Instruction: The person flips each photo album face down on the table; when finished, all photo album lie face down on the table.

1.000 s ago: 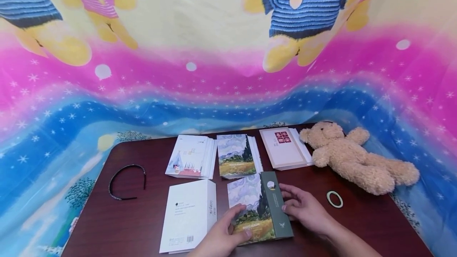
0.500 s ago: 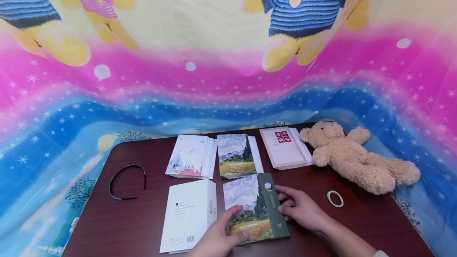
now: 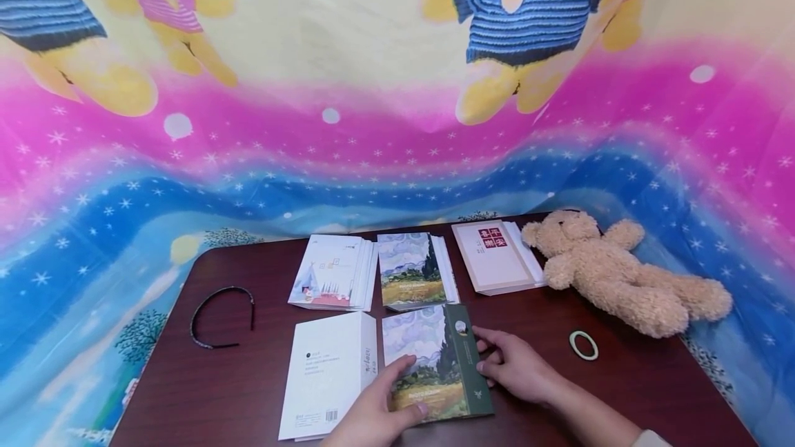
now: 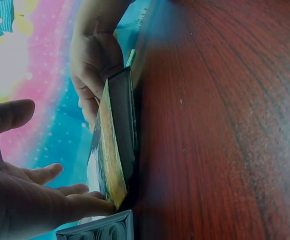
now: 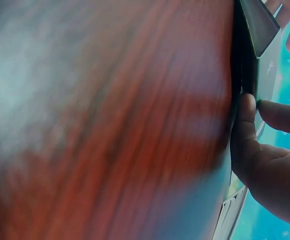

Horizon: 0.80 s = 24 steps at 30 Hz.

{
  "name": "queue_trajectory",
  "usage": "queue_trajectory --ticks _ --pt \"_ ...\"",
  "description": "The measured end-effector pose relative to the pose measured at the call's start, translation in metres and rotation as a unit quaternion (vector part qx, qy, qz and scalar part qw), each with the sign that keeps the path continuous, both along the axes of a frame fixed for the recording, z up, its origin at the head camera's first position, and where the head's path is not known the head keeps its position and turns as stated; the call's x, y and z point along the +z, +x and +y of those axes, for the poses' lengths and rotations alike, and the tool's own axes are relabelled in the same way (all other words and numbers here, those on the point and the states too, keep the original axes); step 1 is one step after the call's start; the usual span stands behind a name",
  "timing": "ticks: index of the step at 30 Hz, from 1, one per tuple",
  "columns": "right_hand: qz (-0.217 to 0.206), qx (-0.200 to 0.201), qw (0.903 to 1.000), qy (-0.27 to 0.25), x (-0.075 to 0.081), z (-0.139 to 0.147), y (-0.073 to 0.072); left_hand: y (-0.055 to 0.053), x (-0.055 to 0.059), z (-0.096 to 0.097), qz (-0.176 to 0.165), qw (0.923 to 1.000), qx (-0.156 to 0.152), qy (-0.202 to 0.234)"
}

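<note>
Dark table [image 3: 161, 392], green-edged album [image 3: 431, 381], right fingers [image 3: 490, 368] pinching, left fingers [image 3: 397, 368] touching

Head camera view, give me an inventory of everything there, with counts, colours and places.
Tent-picture book: one, white, back row left
Landscape album: one, multicoloured, back row middle
Red-character book: one, beige, back row right
Barcode book: one, white, front left
Green-spined album: one, multicoloured, between hands
Headband: one, dark, table's left
Teddy bear: one, tan, right
Ring: one, pale green, near bear
Table: one, red-brown, beneath
Backdrop: one, multicoloured, behind
Left hand: one, on green-spined album
Right hand: one, pinching its spine edge
Sleeve: one, pale, right forearm
</note>
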State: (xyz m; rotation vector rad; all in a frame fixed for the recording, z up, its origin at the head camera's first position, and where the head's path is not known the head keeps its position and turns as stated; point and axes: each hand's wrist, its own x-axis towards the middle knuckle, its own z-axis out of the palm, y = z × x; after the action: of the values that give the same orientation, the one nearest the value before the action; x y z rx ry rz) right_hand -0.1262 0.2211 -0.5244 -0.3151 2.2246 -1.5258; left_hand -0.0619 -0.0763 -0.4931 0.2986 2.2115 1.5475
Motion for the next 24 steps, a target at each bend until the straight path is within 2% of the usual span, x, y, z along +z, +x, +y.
queue_trajectory --ticks 4,10,15,24 --pt "0.003 0.007 0.9998 0.018 0.000 -0.001 -0.001 0.001 0.001 0.000 0.003 1.0000 -0.002 -0.007" --pt "0.022 0.021 0.9987 0.041 0.004 -0.001 0.001 -0.001 0.003 -0.001 -0.011 0.9998 -0.005 -0.013" --pt "0.036 0.029 0.9957 0.080 0.010 0.001 0.002 -0.001 0.005 -0.001 -0.010 0.9998 -0.007 -0.013" --pt "0.021 0.036 0.9955 0.085 0.015 0.003 0.005 -0.001 0.008 -0.005 -0.007 0.9999 -0.008 -0.013"
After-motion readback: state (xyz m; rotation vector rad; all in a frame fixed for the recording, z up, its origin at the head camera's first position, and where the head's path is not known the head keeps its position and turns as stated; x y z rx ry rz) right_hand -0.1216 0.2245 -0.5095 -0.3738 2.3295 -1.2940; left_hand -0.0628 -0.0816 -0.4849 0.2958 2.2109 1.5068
